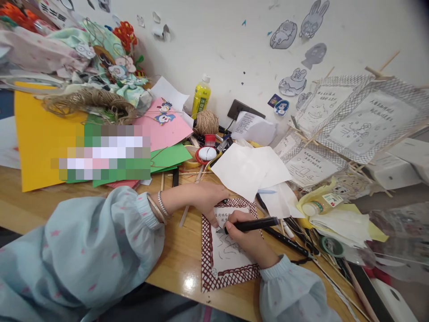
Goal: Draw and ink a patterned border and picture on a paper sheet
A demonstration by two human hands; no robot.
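A sheet of white paper with a dark red lattice border lies on the wooden table in front of me. Some lines of writing and a thin line drawing fill its middle. My right hand grips a black marker pen, its tip on or just above the paper near the writing. Across the top left part of the sheet rests my left hand, fingers stretched out and thumb pointing down the page. Part of the drawing is hidden under my right hand.
Blank white paper lies just beyond the sheet. Coloured card, twine and a yellow-green bottle stand toward the wall. At the right are a paper lantern on sticks, a small jar and green tape.
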